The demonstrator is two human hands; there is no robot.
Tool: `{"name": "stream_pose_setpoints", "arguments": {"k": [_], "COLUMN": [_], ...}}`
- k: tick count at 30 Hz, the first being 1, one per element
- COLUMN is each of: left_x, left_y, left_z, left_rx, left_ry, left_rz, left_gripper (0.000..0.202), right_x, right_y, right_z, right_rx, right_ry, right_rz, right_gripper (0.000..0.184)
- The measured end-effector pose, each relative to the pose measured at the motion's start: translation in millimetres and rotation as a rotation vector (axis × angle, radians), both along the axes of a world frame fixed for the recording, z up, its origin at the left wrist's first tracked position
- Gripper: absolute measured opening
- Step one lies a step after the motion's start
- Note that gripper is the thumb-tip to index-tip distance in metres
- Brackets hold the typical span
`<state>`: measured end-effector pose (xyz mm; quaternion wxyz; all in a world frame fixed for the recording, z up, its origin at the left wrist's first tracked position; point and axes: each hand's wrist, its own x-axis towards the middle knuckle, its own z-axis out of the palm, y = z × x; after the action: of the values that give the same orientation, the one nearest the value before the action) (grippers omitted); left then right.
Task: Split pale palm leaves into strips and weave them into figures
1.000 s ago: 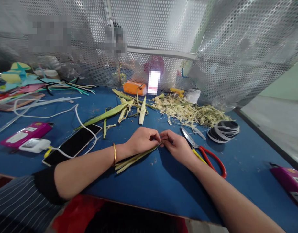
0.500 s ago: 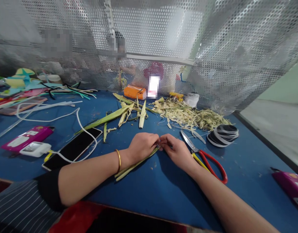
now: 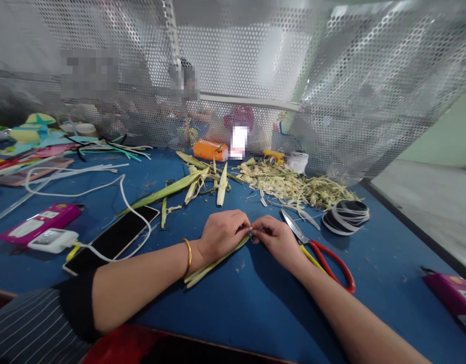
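Pale green plant strips [image 3: 213, 265], long and narrow like folded leaf, run from under my left wrist up to my fingertips. My left hand [image 3: 225, 231] is closed around their far end, palm down. Opposite it, my right hand [image 3: 275, 236] pinches at the same tip, its fingers almost touching the left ones. Something small and shiny shows between the fingertips, too small to name. Just right of my right hand lie scissors [image 3: 320, 255] with red and yellow handles, blades pointing away from me.
Leaf strips [image 3: 172, 188] and a heap of shredded trimmings [image 3: 289, 182] lie beyond my hands. A wound band roll [image 3: 345, 217] sits right. Leftward are a phone [image 3: 115, 241], a white cable [image 3: 122, 187] and a magenta device [image 3: 43, 222]. A perforated screen [image 3: 233, 60] stands behind.
The view has tilted slightly, so things sit a little lower. Both hands stay together at the strip's tip, with only small finger shifts.
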<state>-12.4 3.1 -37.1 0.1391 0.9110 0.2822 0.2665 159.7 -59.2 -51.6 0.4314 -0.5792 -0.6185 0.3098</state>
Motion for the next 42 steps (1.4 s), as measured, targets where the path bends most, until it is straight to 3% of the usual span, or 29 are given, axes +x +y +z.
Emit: {"name": "stream_pose_setpoints", "arguments": {"k": [5,10,14,18,20,23,27,29,31,34,37,42], "left_x": [-1,-3,-3,-1,1,4,4,5,6,9,9,6], "left_y": [3,18,26,23,18,13,11,11,11,12,12,13], "left_z": [0.2,1.5,-0.4,-0.2,2.4,7.6,9.3,7.0,3.7,-1.1,-3.1,0.0], "left_rx": [-0.157,-0.442,-0.548,-0.598,-0.777,-1.144,-1.446,-1.425,-1.308,-1.159,-1.106,-1.100], "left_ry": [-0.105,-0.176,-0.171,-0.208,-0.302,-0.491,-0.590,-0.576,-0.548,-0.469,-0.376,-0.431], "left_rz": [0.039,0.199,0.284,0.247,0.236,0.192,0.012,-0.014,-0.012,-0.034,-0.031,-0.002], "left_gripper": [0.013,0.015,0.017,0.012,0.011,0.014,0.017,0.017,0.017,0.014,0.012,0.016], "right_x": [5,12,10,2,0,0,1,1,0,-1,0,2], "right_y": [0,-3,-6,-7,-6,-4,-3,-3,-4,-5,-5,-4], "right_z": [1.8,15.7,21.4,16.8,14.4,13.4,14.1,13.6,12.4,9.5,6.8,7.7], "right_rx": [0.075,0.198,0.127,-0.056,-0.129,-0.115,-0.093,-0.100,-0.104,-0.104,-0.098,-0.128], "right_ry": [-0.078,-0.298,-0.167,0.112,0.261,0.375,0.378,0.365,0.327,0.191,0.060,0.191], "right_rz": [-0.024,-0.035,0.093,0.309,0.344,0.252,0.191,0.201,0.214,0.216,0.203,0.197], "right_gripper": [0.013,0.014,0.015,0.018,0.021,0.026,0.027,0.028,0.028,0.026,0.023,0.023]}}
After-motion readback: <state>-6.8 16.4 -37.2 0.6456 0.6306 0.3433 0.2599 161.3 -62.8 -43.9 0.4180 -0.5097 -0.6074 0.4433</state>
